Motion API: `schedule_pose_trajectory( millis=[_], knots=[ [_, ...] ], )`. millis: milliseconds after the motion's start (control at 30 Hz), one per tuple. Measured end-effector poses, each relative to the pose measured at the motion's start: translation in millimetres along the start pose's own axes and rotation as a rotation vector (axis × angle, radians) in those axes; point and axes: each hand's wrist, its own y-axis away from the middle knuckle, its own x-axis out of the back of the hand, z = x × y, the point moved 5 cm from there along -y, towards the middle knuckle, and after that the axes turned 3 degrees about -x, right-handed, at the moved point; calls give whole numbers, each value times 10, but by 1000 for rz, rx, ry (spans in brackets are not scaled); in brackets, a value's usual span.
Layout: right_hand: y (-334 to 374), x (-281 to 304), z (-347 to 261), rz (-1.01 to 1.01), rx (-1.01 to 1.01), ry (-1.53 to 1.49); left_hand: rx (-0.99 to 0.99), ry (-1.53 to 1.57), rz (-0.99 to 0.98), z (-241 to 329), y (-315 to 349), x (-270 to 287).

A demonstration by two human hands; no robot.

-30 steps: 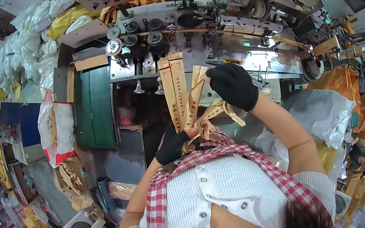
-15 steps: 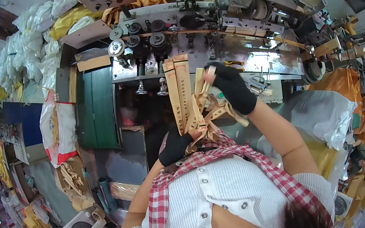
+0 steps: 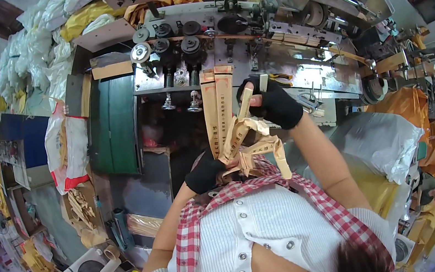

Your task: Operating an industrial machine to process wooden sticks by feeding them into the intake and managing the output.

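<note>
My left hand, in a black fingerless glove, is closed around the lower end of several long, narrow tan paper sleeves with dark print. They look like chopstick wrappers and stand upright side by side. Crumpled, bent paper strips of the same tan colour fan out to the right of that grip. My right hand, gloved the same way, pinches a tan paper strip between thumb and finger. A small pale piece shows by its fingers; whether it is held I cannot tell.
Ahead stands a metal machine with rollers and a steel bed. Yellow-handled pliers lie on it beyond my right hand. A green panel is at the left, a plastic-covered bundle at the right.
My right hand has come slightly down and turned, its strip now tilted beside the sleeves. The crumpled strips have spread outward to the right. My left hand keeps its hold.
</note>
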Motion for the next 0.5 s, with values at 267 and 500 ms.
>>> schedule_pose_trajectory(
  millis=[267, 500],
  knots=[
    [19, -38, -60, 223, 195, 193, 67, 157, -142, -56, -23, 112],
    [-122, 11, 93, -136, 114, -89, 50, 206, -129, 125, 37, -70]
  ],
)
